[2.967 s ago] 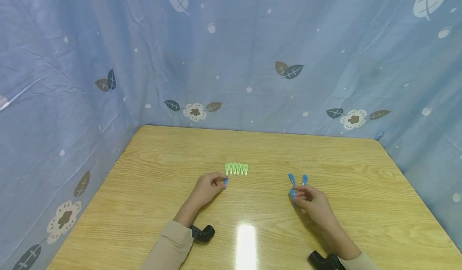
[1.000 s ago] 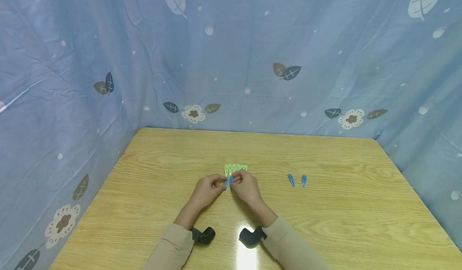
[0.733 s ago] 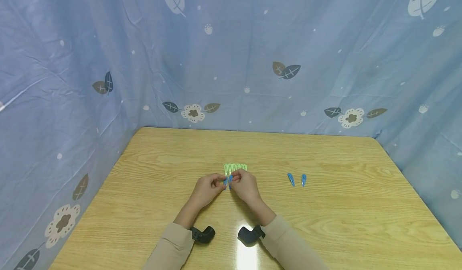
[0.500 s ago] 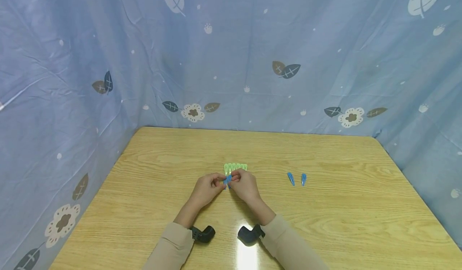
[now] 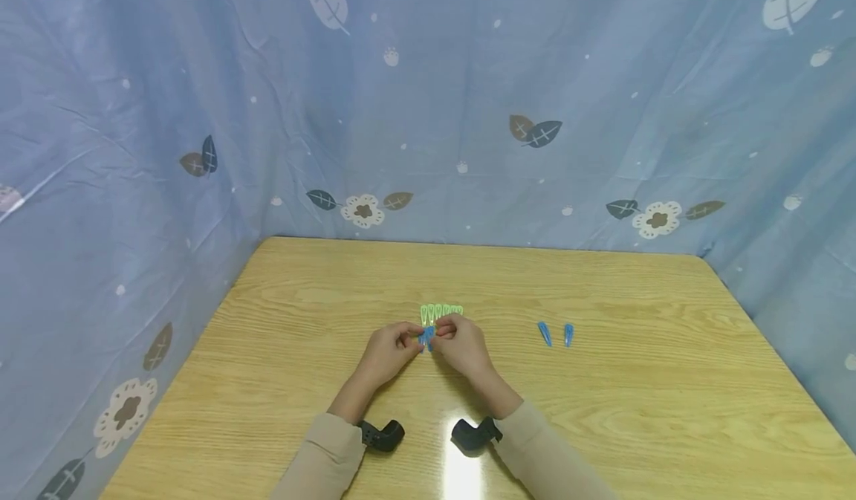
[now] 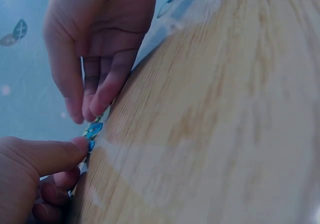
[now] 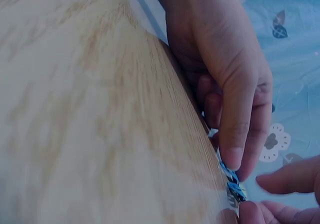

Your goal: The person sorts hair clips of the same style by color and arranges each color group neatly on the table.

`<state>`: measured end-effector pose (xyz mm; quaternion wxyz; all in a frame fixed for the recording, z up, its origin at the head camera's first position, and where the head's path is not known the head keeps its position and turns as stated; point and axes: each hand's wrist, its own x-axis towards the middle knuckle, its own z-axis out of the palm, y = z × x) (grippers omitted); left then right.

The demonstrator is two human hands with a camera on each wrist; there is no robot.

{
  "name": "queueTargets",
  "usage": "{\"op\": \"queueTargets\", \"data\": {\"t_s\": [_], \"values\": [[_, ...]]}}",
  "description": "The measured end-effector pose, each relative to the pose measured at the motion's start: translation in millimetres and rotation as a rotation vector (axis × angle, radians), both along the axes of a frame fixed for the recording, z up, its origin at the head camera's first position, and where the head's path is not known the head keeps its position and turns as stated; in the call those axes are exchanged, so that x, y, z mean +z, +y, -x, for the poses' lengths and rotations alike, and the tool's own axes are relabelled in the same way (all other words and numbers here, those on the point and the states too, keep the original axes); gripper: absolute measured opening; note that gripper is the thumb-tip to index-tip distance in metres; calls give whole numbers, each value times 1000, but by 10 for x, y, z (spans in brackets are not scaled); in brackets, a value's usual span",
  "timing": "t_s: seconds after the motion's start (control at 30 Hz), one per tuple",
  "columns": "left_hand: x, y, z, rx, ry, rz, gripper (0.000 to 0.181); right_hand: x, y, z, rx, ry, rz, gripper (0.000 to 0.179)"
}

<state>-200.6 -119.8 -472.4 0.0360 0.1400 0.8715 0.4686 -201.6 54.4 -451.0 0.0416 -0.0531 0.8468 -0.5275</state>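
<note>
Several light-green snap hair clips (image 5: 438, 311) lie side by side in a row on the wooden table. Just below the row's left end, two blue hair clips (image 5: 429, 338) stand close together between the hands. My left hand (image 5: 388, 353) pinches the left one between thumb and fingers. My right hand (image 5: 463, 345) has thumb and fingertips at the blue clip beside it, also seen as blue clips (image 6: 93, 130) in the left wrist view. In the right wrist view the right thumb overlaps the edge of the blue clips (image 7: 234, 186). The fingers partly hide both clips.
Two more blue hair clips lie apart on the right, a slanted clip (image 5: 545, 333) and an upright clip (image 5: 568, 335). A patterned blue curtain (image 5: 441, 114) hangs behind the table (image 5: 301, 277). Black wrist cameras (image 5: 383, 436) sit on both forearms.
My right hand has carried a blue hair clip left from the right-hand group and set it against the clip under my left hand. The gap between these two clips has closed.
</note>
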Motion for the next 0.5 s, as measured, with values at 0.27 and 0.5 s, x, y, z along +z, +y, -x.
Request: {"op": "queueTargets", "data": {"t_s": [0.27, 0.5], "values": [[1, 6, -2, 10, -11, 7, 23, 1, 95, -10, 13, 15, 97, 30], [-15, -2, 4, 4, 19, 3, 23, 44, 293, -44, 15, 8, 145, 31]]}}
